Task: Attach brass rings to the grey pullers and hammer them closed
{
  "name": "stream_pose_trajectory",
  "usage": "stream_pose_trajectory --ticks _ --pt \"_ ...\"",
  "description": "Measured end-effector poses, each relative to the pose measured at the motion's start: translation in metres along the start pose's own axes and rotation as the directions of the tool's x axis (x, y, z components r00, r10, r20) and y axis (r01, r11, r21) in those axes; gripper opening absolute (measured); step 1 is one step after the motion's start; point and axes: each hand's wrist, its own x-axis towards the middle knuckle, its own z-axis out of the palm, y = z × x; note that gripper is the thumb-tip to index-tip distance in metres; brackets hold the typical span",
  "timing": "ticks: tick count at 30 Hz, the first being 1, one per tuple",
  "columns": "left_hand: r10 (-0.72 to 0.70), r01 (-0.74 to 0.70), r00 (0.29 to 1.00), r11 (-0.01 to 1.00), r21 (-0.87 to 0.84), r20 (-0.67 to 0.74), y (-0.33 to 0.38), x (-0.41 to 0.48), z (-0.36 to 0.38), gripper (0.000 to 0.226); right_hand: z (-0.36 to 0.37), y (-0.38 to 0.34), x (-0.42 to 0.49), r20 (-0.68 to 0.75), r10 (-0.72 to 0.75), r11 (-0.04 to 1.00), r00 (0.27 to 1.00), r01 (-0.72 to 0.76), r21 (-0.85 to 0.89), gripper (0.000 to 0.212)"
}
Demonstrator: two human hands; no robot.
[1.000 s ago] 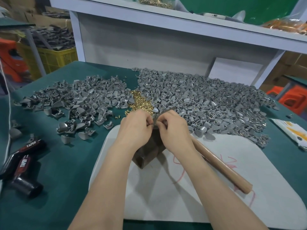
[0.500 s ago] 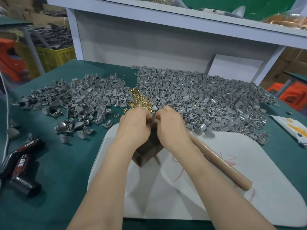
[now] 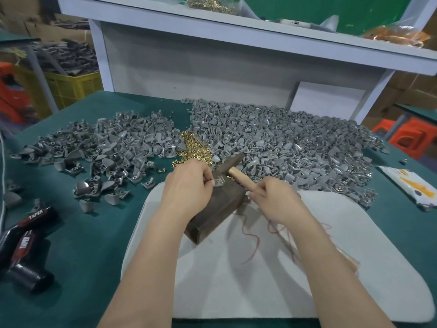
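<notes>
Teal-green felt is covering the desk (image 3: 82, 245), with a white shelf unit standing behind it at twelve o'clock. At centre, on a white rounded felt pad (image 3: 307, 268), a dark rectangular metal block (image 3: 217, 209) is serving as the anvil. The left hand (image 3: 186, 188) is pinching one small grey plastic puller (image 3: 218, 181) on the block's top, fingers curled around it. The right hand (image 3: 276, 200) is gripping the pale wooden handle of a dark-headed hammer (image 3: 244, 178), its head hanging just over the puller. By my reading, the closing blow is the step in hand. Whether a ring is sitting on that puller is too small to tell.

Loose brass rings (image 3: 191, 150) are lying in a heap at twelve o'clock from the block, between a thinner spread of grey pullers (image 3: 106, 143) at ten o'clock and a far bigger spread (image 3: 283, 147) at two o'clock. Brass is glinting along the bigger spread's near edge, so those are likely finished. Plenty is looking left to do.

At eight o'clock, two black-and-red cylinders (image 3: 26, 235) are reading "TAPER". Print on the white-and-yellow packet (image 3: 411, 185) at three o'clock is too blurred to read.
</notes>
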Motion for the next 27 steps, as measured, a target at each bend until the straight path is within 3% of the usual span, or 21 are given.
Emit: stream_pose_trajectory --ticks 4,6,8,12,14,16,18,21,22,25,27 --pt "0.013 -0.013 1.0 1.0 0.011 -0.004 -0.001 0.0 0.001 0.005 -0.015 0.001 -0.011 -0.118 -0.049 0.976 0.992 0.073 0.204 0.018" --pt "0.016 -0.016 1.0 1.0 0.018 0.001 -0.001 0.0 0.002 0.005 -0.023 0.002 -0.021 -0.174 -0.132 0.971 0.976 0.162 0.175 0.034" --pt "0.015 -0.015 1.0 1.0 0.016 0.008 -0.001 0.0 0.001 0.006 -0.027 0.002 -0.035 -0.307 -0.228 0.958 0.924 0.269 0.099 0.054" --pt "0.034 -0.034 0.999 0.999 -0.017 0.012 -0.002 0.0 0.002 0.003 -0.022 -0.002 -0.065 -0.536 -0.275 0.916 0.798 0.387 0.106 0.065" --pt "0.018 -0.018 1.0 0.999 -0.036 0.001 -0.002 0.0 0.002 0.005 -0.017 -0.003 -0.074 -0.455 -0.364 0.905 0.813 0.425 0.035 0.068" --pt "-0.01 0.009 1.0 0.998 -0.055 -0.011 -0.001 -0.001 0.002 0.01 -0.014 -0.003 -0.076 -0.305 -0.368 0.925 0.878 0.378 -0.028 0.063" --pt "-0.003 0.002 1.0 0.998 -0.063 -0.026 -0.002 0.0 0.003 0.006 -0.018 -0.006 -0.073 -0.345 -0.34 0.938 0.875 0.342 -0.058 0.06" --pt "0.016 -0.017 1.0 0.999 -0.04 -0.019 -0.002 0.0 0.003 0.006 -0.022 -0.008 -0.071 -0.561 -0.313 0.92 0.767 0.391 0.02 0.065" --pt "0.013 -0.014 1.0 0.999 -0.04 -0.019 -0.003 0.001 0.004 0.007 -0.022 -0.009 -0.071 -0.551 -0.347 0.905 0.759 0.424 0.014 0.068" --pt "0.0 -0.001 1.0 0.998 -0.058 -0.021 -0.003 0.001 0.002 0.011 -0.016 -0.011 -0.074 -0.315 -0.391 0.913 0.865 0.409 -0.011 0.082" --pt "0.002 -0.003 1.0 0.999 -0.039 -0.011 -0.004 0.0 0.003 0.013 -0.02 -0.012 -0.068 -0.34 -0.37 0.927 0.864 0.368 -0.074 0.082"
